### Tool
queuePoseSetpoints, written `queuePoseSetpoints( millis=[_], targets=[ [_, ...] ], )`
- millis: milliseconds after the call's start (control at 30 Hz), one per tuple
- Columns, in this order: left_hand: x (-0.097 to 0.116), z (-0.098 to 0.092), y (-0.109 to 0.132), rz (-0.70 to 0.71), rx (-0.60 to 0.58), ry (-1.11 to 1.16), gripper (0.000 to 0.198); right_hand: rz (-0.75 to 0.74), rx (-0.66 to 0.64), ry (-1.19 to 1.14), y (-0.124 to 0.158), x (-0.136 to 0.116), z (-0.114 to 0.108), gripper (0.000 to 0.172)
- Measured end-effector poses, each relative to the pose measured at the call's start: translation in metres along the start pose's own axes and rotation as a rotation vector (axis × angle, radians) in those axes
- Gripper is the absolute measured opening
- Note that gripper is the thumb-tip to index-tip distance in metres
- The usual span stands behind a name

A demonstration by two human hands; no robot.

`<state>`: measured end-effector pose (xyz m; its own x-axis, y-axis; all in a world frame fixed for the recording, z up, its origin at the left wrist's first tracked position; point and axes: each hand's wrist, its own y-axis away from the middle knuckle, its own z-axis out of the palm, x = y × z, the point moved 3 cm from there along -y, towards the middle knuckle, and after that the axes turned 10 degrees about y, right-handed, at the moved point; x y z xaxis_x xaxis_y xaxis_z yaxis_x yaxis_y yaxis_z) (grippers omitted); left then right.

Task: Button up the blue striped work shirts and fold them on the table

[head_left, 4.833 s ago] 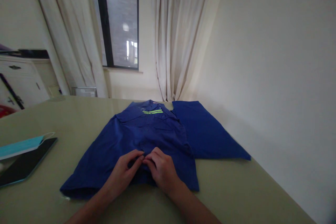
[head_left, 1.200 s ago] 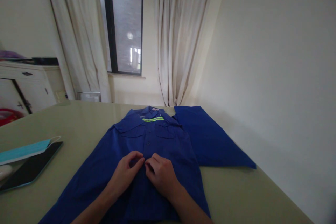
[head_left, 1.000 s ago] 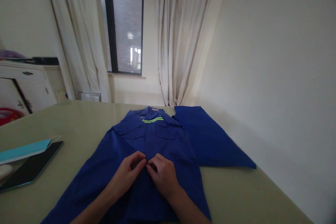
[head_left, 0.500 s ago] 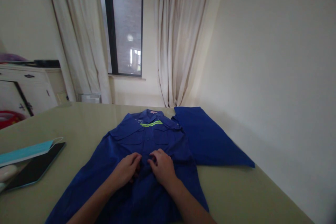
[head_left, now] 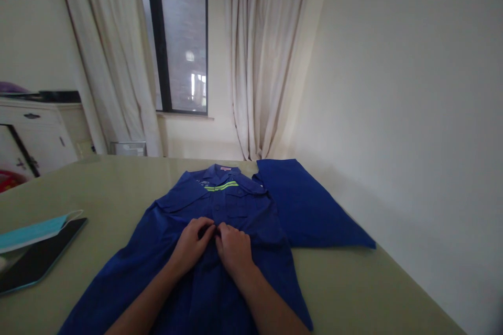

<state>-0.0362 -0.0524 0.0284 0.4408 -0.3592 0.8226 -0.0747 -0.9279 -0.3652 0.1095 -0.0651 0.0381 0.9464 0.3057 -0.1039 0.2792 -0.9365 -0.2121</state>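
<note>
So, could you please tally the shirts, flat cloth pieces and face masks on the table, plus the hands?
Blue collared cloth shirt: 1
Flat dark-blue cloth piece: 1
Light-blue face mask: 1
Bare left hand and bare right hand: 2
Total: 5

"Anything new in the last half second?"

"Yes: the left hand (head_left: 192,245) and right hand (head_left: 236,250), apart then, have come together at the front of the shirt (head_left: 155,233), almost meeting, and farther up toward the collar (head_left: 212,172) than at first."

"And the cloth?"

"Its near end, fully in sight at first, now runs out of view at near left, and the label (head_left: 225,168) shows more clearly."
</note>
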Motion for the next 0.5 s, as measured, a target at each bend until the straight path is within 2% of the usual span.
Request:
queuePoseSetpoints(
  millis=[267, 500],
  targets=[
    [-0.017, -0.003, -0.009, -0.056, -0.015, 0.234, 0.034, 0.023, 0.115, -0.050, -0.007, -0.001, -0.001, 0.019],
    [-0.016, 0.000, -0.009, -0.105, -0.036, 0.187, 0.034, -0.029, 0.142, -0.038, -0.008, -0.004, 0.004, 0.020]
  ],
)
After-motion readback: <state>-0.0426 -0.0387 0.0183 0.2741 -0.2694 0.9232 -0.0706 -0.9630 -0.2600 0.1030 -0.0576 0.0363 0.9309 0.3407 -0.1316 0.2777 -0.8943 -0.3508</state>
